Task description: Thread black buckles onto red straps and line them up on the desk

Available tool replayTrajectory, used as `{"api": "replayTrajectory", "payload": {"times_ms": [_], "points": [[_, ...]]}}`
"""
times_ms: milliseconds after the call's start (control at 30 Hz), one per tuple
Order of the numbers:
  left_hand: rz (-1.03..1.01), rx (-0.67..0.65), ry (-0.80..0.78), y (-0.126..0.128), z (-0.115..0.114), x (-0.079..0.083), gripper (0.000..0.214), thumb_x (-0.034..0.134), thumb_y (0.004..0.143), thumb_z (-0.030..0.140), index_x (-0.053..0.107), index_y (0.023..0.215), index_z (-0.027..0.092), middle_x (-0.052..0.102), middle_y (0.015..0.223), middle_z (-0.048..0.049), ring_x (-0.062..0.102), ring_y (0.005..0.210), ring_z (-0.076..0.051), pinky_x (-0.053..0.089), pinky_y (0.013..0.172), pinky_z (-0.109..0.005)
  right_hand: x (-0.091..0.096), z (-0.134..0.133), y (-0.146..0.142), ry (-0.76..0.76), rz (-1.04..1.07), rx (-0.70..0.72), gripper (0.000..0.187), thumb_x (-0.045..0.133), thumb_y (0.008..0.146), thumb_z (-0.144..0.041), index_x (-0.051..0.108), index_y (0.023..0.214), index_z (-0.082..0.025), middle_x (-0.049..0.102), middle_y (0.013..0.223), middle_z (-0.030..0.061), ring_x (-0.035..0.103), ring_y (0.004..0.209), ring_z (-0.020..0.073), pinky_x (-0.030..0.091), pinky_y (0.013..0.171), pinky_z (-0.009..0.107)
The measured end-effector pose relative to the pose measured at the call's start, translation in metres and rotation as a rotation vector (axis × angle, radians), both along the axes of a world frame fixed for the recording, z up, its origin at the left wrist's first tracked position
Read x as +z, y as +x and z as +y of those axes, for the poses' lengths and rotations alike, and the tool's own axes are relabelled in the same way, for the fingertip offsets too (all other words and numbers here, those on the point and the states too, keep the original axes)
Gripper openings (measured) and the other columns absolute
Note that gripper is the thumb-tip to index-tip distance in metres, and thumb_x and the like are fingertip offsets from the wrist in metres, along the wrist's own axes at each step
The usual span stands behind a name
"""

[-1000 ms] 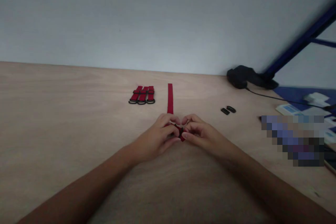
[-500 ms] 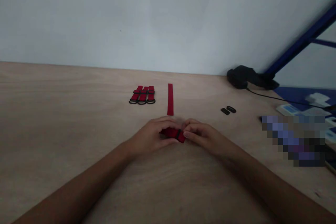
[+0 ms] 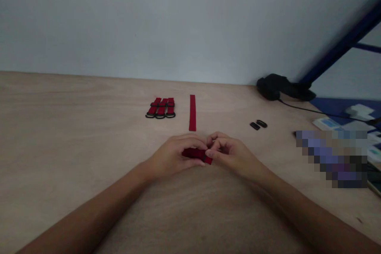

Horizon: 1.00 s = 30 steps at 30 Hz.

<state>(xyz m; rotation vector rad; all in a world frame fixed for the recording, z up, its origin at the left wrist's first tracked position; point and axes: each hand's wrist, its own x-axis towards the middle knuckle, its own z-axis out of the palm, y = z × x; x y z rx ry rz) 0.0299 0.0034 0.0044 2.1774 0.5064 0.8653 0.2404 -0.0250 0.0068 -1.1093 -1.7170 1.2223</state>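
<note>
Between my hands is a red webbing strap (image 3: 192,153) with a narrow black slider on it near its right end. My left hand (image 3: 175,154) is closed around the strap's left part, thumb below and fingers above. At the strap's right end, my right hand (image 3: 228,152) pinches it with thumb and fingertips. Part of the strap is hidden by the fingers. A flat red strap (image 3: 193,113) lies straight on the table just beyond my hands. Left of it, three red straps (image 3: 161,107) fitted with black sliders and hook-shaped black ends lie side by side.
On the right are a black slider (image 3: 254,126) and a black open ring (image 3: 262,124). A black object with a cable (image 3: 274,87) lies by the wall (image 3: 166,27). White-and-blue items and a blurred-out patch (image 3: 333,158) occupy the right edge of the wooden table (image 3: 74,135).
My fingers have shifted slightly on the strap, and its right end with the slider now tilts a little lower. The other things stay put.
</note>
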Motion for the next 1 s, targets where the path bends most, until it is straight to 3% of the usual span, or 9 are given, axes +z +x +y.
{"api": "replayTrajectory", "payload": {"times_ms": [200,300,433,533,600,733,900,1000], "points": [[0.021,0.146,0.014,0.0,-0.004,0.006,0.036,0.076,0.075,0.037,0.058,0.1,0.019,0.062,0.104,-0.0075,0.059,0.098,-0.021,0.049,0.087,-0.033,0.001,0.0,0.0,0.057,0.061,-0.063,0.028,0.067,0.081,-0.037,0.057,0.063,-0.019,0.055,0.096,0.0039,0.057,0.088,0.016,0.048,0.079,0.031],[0.087,0.213,0.031,-0.002,-0.005,0.011,0.027,0.068,0.082,0.038,0.055,0.097,0.019,0.056,0.1,-0.0067,0.055,0.094,-0.02,0.047,0.085,-0.035,0.001,0.002,0.003,0.102,0.042,-0.085,0.028,0.065,0.083,-0.039,0.057,0.064,-0.019,0.055,0.103,0.0051,0.057,0.096,0.0174,0.047,0.085,0.034],[0.128,0.173,-0.067,-0.003,-0.006,0.008,0.02,0.059,0.088,0.033,0.052,0.101,0.019,0.054,0.103,-0.0061,0.053,0.095,-0.019,0.046,0.085,-0.034,0.001,0.002,0.004,0.114,0.035,-0.054,0.028,0.064,0.085,-0.039,0.058,0.067,-0.019,0.054,0.115,0.0075,0.054,0.112,0.0204,0.044,0.096,0.038],[0.091,0.167,-0.209,-0.002,-0.007,0.003,0.021,0.059,0.088,0.033,0.047,0.099,0.02,0.053,0.094,-0.0027,0.053,0.084,-0.016,0.047,0.076,-0.03,0.0,0.001,0.003,0.086,0.062,-0.03,0.028,0.065,0.085,-0.038,0.056,0.067,-0.019,0.056,0.121,0.0093,0.053,0.118,0.0218,0.043,0.098,0.04],[0.056,0.175,-0.236,0.0,-0.007,0.002,0.019,0.059,0.088,0.032,0.045,0.092,0.02,0.052,0.089,-0.0012,0.052,0.081,-0.015,0.047,0.073,-0.028,-0.002,0.0,0.002,0.048,0.096,-0.021,0.028,0.064,0.085,-0.039,0.054,0.068,-0.019,0.058,0.122,0.0098,0.055,0.116,0.022,0.044,0.097,0.041],[0.023,0.132,-0.223,0.003,-0.007,0.003,0.01,0.06,0.087,0.027,0.055,0.086,0.018,0.056,0.099,-0.0051,0.056,0.093,-0.018,0.047,0.084,-0.032,-0.004,0.0,0.0,0.055,0.102,-0.005,0.028,0.066,0.084,-0.039,0.054,0.067,-0.019,0.061,0.118,0.0096,0.059,0.112,0.022,0.045,0.096,0.042],[0.008,0.108,-0.353,0.003,-0.006,0.002,0.005,0.061,0.086,0.023,0.063,0.084,0.019,0.057,0.109,-0.0064,0.056,0.105,-0.02,0.046,0.093,-0.035,-0.006,0.0,-0.003,0.055,0.128,0.02,0.026,0.066,0.084,-0.035,0.055,0.067,-0.019,0.063,0.113,0.009,0.059,0.109,0.0216,0.046,0.094,0.041],[0.037,0.042,-0.424,0.002,-0.004,0.002,0.01,0.06,0.086,0.022,0.064,0.079,0.017,0.057,0.106,-0.0057,0.057,0.102,-0.019,0.046,0.09,-0.033,-0.009,0.0,-0.005,0.068,0.135,0.018,0.024,0.065,0.084,-0.032,0.054,0.067,-0.019,0.063,0.107,0.0081,0.06,0.104,0.0203,0.047,0.09,0.039]]}}
